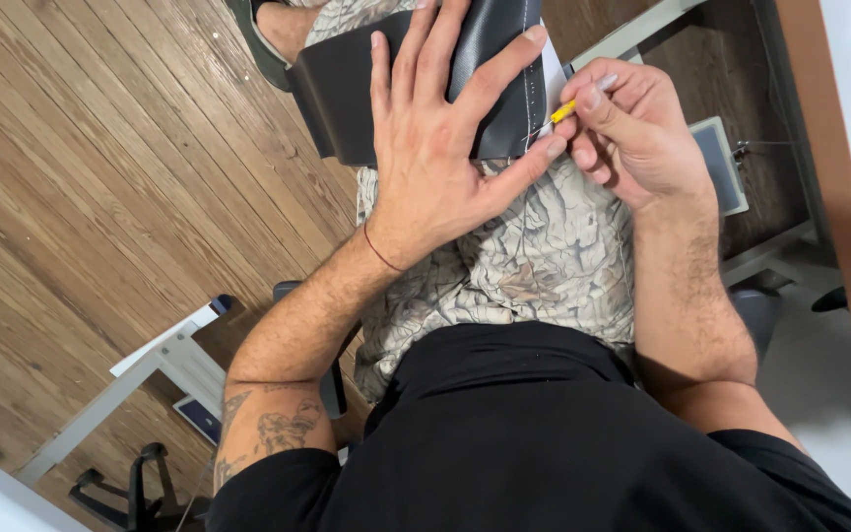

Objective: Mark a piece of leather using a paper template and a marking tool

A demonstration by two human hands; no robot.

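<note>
A folded piece of black leather-like material lies across my lap, with a stitched seam near its right edge and a white strip showing beside it. My left hand presses flat on the material, fingers spread. My right hand pinches a small yellow tool whose tip meets the seam edge, next to my left thumb. I sit in patterned shorts and a black shirt.
A wooden plank floor spreads to the left. A white metal table frame and a black chair base stand lower left. A grey foot pedal sits at right, beside a table edge.
</note>
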